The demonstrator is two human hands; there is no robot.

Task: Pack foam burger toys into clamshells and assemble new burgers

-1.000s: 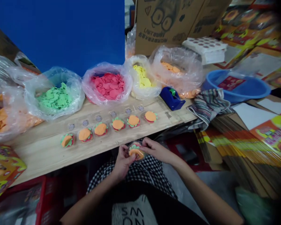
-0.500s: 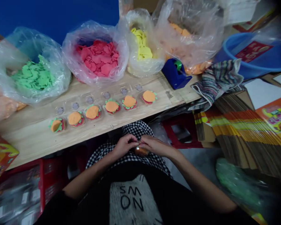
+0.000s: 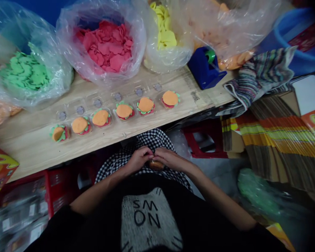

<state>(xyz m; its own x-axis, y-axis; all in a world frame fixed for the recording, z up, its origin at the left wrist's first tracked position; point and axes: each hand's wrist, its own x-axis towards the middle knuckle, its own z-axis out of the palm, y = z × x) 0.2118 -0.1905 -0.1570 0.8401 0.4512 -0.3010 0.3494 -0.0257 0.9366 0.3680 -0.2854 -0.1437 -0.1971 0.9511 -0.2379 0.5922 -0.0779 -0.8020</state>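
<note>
Orange burger piece [image 3: 155,165], grasped between left hand [image 3: 139,159] and right hand [image 3: 169,159], sits below matching pieces [image 3: 124,111] lined along the wooden counter [image 3: 28,148].

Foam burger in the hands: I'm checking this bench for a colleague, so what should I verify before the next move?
1. Foam burger held between left hand and right hand: ok.
2. Burger layers lined up: cannot tell, the fingers cover most of it.
3. Six finished burgers in the front row of the clear plastic tray: ok.
4. Back-row tray cavities free: ok, none holds a burger.
5. Green foam cutouts, red foam cutouts and yellow foam cutouts stocked in their bags: ok.
</note>
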